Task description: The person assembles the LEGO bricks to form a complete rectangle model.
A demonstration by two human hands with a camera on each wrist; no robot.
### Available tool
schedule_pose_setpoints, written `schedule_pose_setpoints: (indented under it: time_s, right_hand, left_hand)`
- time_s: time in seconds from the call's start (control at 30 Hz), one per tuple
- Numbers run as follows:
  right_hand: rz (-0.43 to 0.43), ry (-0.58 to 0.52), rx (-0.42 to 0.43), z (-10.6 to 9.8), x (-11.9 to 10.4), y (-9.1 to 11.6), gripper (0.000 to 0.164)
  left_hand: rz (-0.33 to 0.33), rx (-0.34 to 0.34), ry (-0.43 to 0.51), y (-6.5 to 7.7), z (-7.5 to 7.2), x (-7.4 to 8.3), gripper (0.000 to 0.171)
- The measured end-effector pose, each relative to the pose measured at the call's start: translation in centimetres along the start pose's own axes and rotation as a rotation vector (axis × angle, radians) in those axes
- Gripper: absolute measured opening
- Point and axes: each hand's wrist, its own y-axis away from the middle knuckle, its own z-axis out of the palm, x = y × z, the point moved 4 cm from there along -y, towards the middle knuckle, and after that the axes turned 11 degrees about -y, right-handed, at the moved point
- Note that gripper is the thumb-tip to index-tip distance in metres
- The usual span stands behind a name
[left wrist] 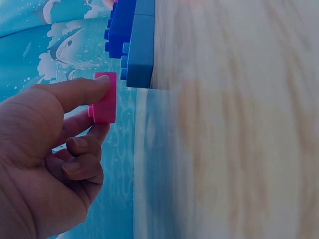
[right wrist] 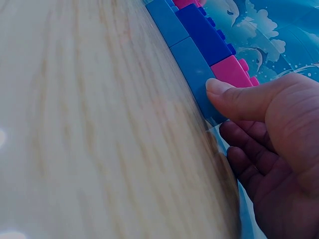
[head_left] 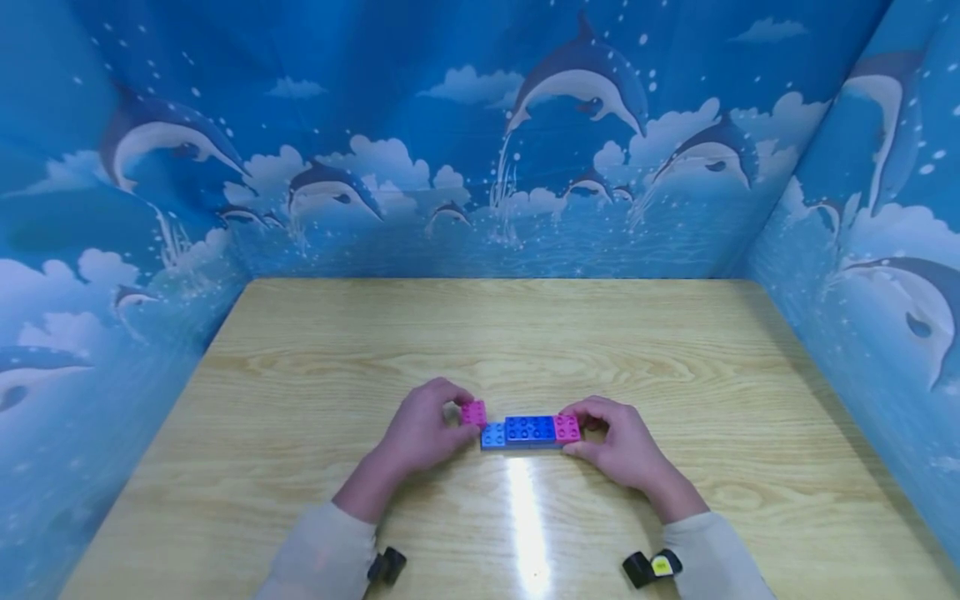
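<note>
Between thumb and fingers, my left hand pinches a small pink brick with studs. It is raised beside the left end of a built row, close to the bare studs of a light blue brick. Two light blue bricks lie end to end as the bottom layer. Across their joint sits a dark blue brick, and a second pink brick adjoins it on the right. My right hand grips the row's right end, its thumb pressed on the side of the lower light blue brick.
The row lies on a wood-grain table. A blue dolphin-print curtain hangs along the back and both sides. A bright light reflection runs down the tabletop in front of the bricks.
</note>
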Motion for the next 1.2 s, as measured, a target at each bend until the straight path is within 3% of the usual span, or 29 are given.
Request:
schedule_pose_setpoints:
  time_s: [0.7,1.2]
  right_hand:
    - [0.000,0.003,-0.003,0.0,0.2,-0.1,0.041]
    - [-0.011,-0.003,0.004,0.0,0.2,-0.1,0.042]
  left_hand:
    - [0.097,-0.048,0.095,0.4,1.1,1.0,0.036]
    - [0.129,-0.067,0.036,0.2,1.6,1.4,0.036]
